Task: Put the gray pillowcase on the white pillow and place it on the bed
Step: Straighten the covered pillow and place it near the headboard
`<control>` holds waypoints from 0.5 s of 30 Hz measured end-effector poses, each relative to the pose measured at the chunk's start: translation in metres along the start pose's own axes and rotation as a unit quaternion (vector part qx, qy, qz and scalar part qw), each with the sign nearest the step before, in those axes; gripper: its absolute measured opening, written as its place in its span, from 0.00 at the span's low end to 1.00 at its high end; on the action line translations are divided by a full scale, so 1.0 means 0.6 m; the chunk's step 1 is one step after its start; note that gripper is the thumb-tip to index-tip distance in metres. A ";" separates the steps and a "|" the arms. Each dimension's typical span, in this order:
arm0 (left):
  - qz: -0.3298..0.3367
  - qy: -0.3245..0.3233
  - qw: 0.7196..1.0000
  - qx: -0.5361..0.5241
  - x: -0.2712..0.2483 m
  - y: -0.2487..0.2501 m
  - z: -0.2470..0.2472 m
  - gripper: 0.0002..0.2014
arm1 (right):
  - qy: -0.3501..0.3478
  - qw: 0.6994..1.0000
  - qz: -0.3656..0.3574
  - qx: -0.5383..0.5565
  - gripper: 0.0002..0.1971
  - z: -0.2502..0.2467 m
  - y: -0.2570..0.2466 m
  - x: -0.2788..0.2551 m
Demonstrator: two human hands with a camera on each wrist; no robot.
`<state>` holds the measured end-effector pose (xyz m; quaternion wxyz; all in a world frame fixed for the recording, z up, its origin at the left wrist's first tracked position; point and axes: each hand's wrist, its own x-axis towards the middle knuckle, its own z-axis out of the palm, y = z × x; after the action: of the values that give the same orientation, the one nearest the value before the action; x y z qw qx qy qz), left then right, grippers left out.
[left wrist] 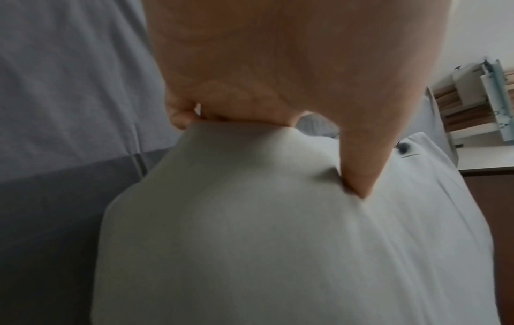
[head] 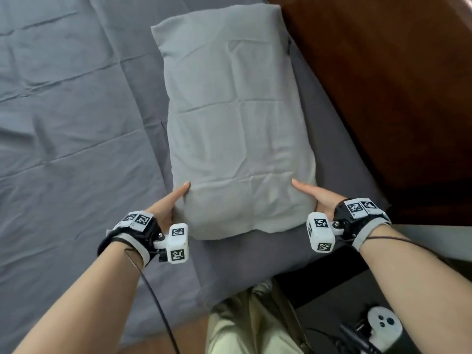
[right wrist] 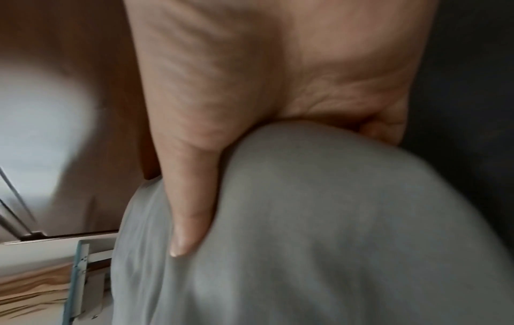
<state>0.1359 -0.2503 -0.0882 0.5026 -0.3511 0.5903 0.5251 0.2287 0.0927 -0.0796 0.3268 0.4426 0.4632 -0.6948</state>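
The gray pillowcase (head: 237, 123) covers the pillow fully, so no white shows. It lies lengthwise on the bed (head: 76, 149), close to the right side. My left hand (head: 171, 203) grips the near left corner, thumb on top and fingers tucked under. My right hand (head: 319, 198) grips the near right corner the same way. In the left wrist view the left hand (left wrist: 278, 143) has its thumb dug into the pillowcase (left wrist: 250, 241). In the right wrist view the right hand (right wrist: 278, 154) has its thumb laid along the pillowcase (right wrist: 306, 241), with the fingers curled round its edge.
The bed has a creased blue-gray sheet, with wide room to the left of the pillow. A dark wooden headboard (head: 383, 85) runs along the right. A black side table (head: 332, 282) with a white controller (head: 383, 325) stands at the lower right.
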 end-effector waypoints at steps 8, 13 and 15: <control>0.189 -0.019 0.980 0.064 -0.056 -0.052 0.014 0.36 | -0.019 0.985 -0.173 0.017 0.40 -0.024 0.016 -0.034; 0.272 -0.043 0.961 0.026 -0.060 -0.052 0.031 0.35 | 0.006 0.977 -0.213 0.019 0.24 -0.004 0.040 -0.037; 0.280 -0.032 0.959 0.024 -0.057 -0.054 0.034 0.40 | 0.037 0.972 -0.231 -0.012 0.19 -0.002 0.047 -0.035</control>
<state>0.1794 -0.2407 -0.0627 0.3623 -0.1424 0.6607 0.6418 0.2619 0.0848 -0.0704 0.1453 0.3452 0.5733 -0.7287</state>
